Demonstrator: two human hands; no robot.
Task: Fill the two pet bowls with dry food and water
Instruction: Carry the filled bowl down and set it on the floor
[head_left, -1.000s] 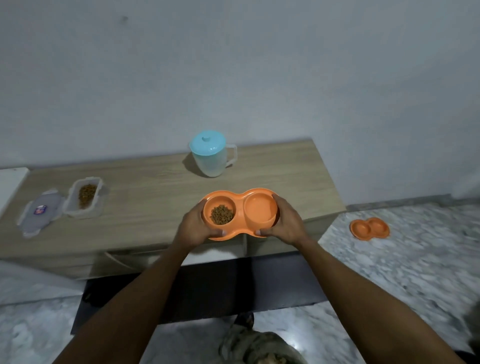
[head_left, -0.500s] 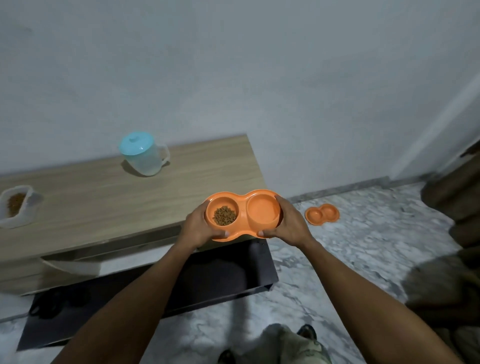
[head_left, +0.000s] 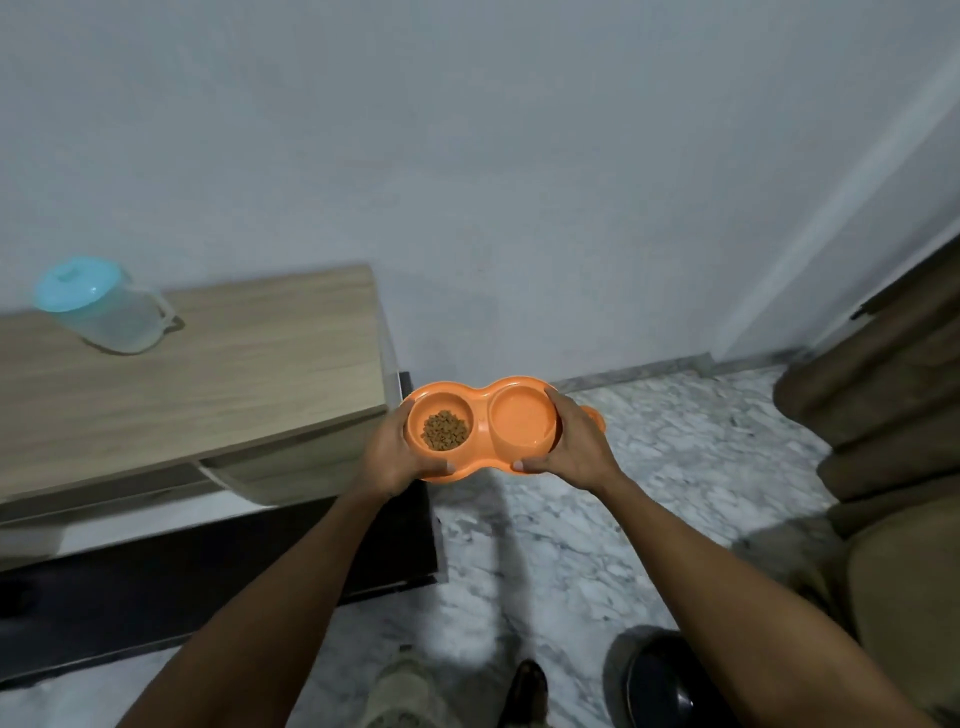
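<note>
I hold an orange double pet bowl (head_left: 480, 415) level in the air, to the right of the cabinet's end and above the marble floor. Its left cup holds brown dry food (head_left: 444, 430); its right cup (head_left: 522, 422) looks glossy, as if with water. My left hand (head_left: 392, 453) grips the left end, thumb on the front rim. My right hand (head_left: 574, 441) grips the right end the same way. A second orange double bowl (head_left: 596, 417) lies on the floor behind my right hand, mostly hidden by it.
A clear jug with a light-blue lid (head_left: 101, 306) stands on the wooden cabinet (head_left: 234, 374) at the left. A dark mat (head_left: 208, 577) lies under the cabinet. Brown curtains (head_left: 883, 405) hang at the right. My shoe (head_left: 527, 686) and a dark round object (head_left: 660, 686) are on the floor below.
I have turned and moved right with the bowl: the cabinet and jug slid left, the food container left the view, and the floor bowl is now behind my right hand.
</note>
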